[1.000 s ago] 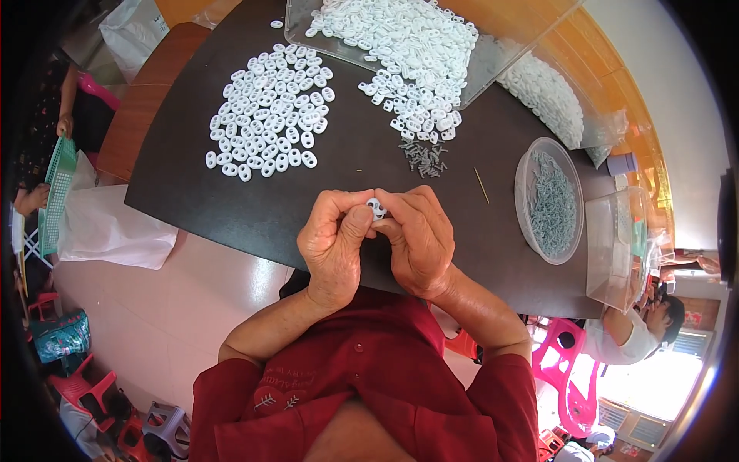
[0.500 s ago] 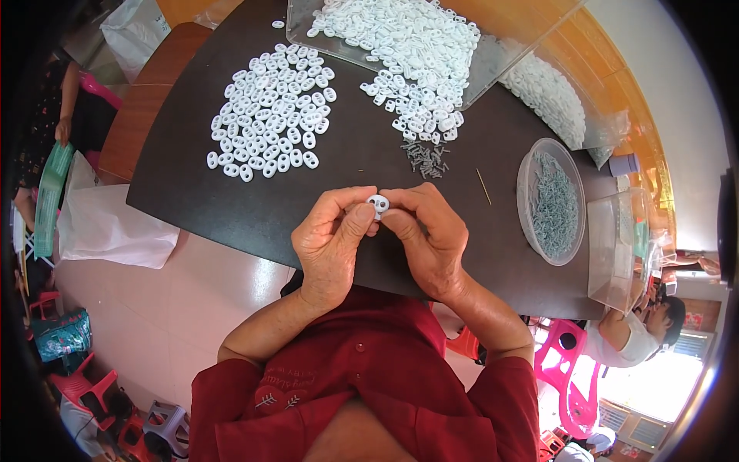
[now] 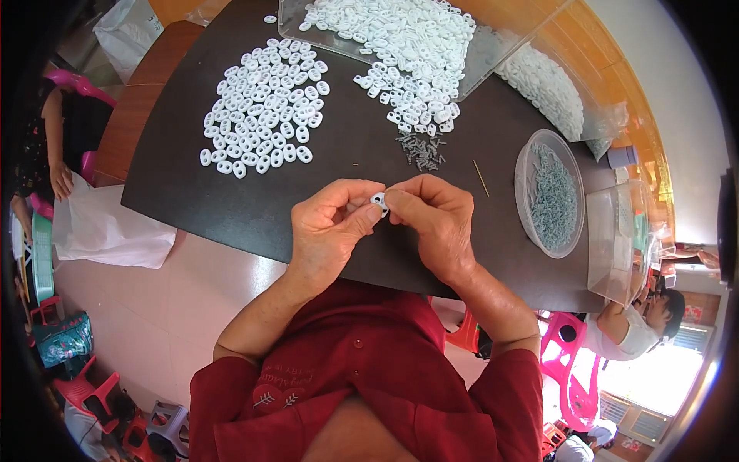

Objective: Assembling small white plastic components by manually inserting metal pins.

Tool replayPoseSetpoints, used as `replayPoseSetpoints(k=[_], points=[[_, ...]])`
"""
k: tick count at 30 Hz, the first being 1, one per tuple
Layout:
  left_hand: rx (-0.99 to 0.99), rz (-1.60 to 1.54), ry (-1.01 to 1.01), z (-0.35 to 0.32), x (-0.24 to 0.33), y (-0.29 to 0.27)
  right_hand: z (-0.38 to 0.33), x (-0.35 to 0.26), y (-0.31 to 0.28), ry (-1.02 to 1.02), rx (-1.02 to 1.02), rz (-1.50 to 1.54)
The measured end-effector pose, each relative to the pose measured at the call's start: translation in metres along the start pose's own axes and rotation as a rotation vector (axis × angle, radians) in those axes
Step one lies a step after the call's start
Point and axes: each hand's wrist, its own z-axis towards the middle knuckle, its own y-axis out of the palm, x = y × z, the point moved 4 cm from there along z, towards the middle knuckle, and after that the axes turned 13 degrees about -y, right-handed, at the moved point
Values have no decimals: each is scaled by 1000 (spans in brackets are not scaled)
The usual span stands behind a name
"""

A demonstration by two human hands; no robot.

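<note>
A small white oval plastic piece with two holes (image 3: 378, 199) is pinched between my two hands above the dark table's near side. My left hand (image 3: 322, 237) grips its left side with thumb and forefinger. On the other side, my right hand (image 3: 440, 231) holds it by the fingertips, which cover part of it. Whether a smaller part is also between the fingers cannot be made out. Just beyond my hands lies a little heap of thin grey pieces (image 3: 421, 152). Loose white pieces (image 3: 426, 104) spill toward it from a clear bin (image 3: 369, 55).
Many similar white ovals (image 3: 265, 108) are spread at the far left. To the right stand a round clear tub of grey pieces (image 3: 530, 204) and a clear box (image 3: 608, 262). A thin yellowish stick (image 3: 480, 179) lies nearby. Other people sit left and right.
My right fingers have shifted on the white piece, which looks turned and partly covered. At the left, another person's hand has moved from a green tray to the white bag.
</note>
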Motion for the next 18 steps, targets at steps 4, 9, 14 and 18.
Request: replayPoseSetpoints(k=[4, 9, 14, 18], points=[[52, 92, 114, 1, -2, 1, 2, -1, 1, -222, -34, -141], [21, 164, 151, 0, 1, -1, 11, -3, -3, -76, -200, -66], [54, -29, 135, 6, 3, 7, 7, 5, 3, -18, 58, 106], [57, -184, 151, 8, -2, 9, 8, 13, 5, -2, 146, 212]])
